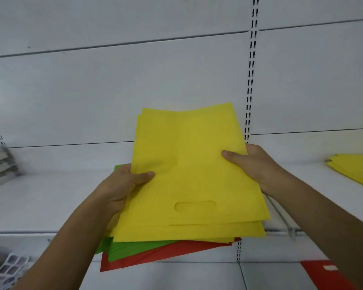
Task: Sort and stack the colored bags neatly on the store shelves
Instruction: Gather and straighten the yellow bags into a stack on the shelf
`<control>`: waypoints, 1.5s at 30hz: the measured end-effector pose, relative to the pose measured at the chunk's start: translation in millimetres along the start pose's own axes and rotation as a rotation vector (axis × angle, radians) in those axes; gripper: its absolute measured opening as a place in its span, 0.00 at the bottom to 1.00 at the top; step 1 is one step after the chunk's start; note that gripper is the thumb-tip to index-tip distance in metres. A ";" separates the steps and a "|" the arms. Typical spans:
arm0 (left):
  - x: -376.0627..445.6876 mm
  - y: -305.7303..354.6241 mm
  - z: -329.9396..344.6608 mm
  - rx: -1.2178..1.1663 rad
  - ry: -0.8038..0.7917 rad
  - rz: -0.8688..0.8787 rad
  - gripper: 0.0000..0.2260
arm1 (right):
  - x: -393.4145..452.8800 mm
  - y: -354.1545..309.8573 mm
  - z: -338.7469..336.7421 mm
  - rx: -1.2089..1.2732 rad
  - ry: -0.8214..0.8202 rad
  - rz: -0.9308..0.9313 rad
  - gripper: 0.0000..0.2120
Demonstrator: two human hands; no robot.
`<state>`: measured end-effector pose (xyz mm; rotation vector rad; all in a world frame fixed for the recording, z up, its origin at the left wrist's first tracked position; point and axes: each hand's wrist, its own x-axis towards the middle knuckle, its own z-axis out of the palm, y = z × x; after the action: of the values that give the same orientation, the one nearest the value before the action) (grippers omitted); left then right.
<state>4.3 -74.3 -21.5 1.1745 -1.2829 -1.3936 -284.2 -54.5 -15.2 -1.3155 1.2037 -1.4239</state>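
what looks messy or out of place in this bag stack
The stack is mixed and askew: yellow bags, held by the left hand and right hand, sit over green bags and red bags fanned out crookedly past the shelf edge.

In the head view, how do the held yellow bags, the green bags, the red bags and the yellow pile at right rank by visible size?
1. Held yellow bags, nearest the camera.
2. Red bags, mostly covered.
3. Green bags and yellow pile: too alike; the pile is cut off.
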 end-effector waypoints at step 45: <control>-89.3 -33.2 437.4 0.186 -0.288 0.407 0.02 | -252.2 -19.9 -373.9 -0.280 0.563 -0.014 0.07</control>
<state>-412.7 87.4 -39.7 0.7841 -1.7740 -1.1844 -629.3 235.4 -41.4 -1.1316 1.8180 -1.7492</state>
